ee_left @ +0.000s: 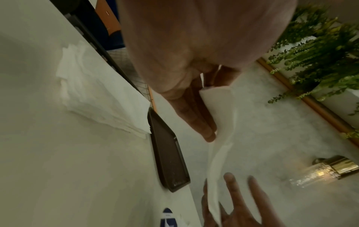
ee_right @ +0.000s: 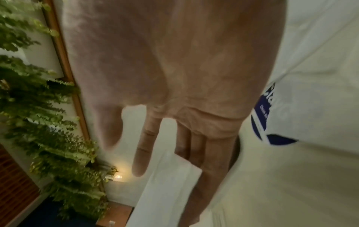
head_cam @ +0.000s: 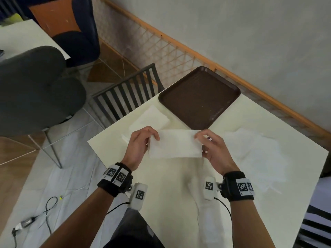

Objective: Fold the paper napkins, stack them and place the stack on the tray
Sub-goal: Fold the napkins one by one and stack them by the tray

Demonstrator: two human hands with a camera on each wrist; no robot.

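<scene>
A white paper napkin, folded into a long strip, is held above the table between both hands. My left hand pinches its left end, thumb on top. My right hand pinches its right end. In the left wrist view the napkin hangs edge-on from my left fingers down to the right hand. In the right wrist view the napkin lies against my right fingers. A stack of folded napkins lies left of the brown tray, which holds nothing.
Loose unfolded napkins lie in a crumpled heap at the right of the cream table. A dark slatted chair stands at the table's far left edge. A wall with a wooden rail runs behind the tray.
</scene>
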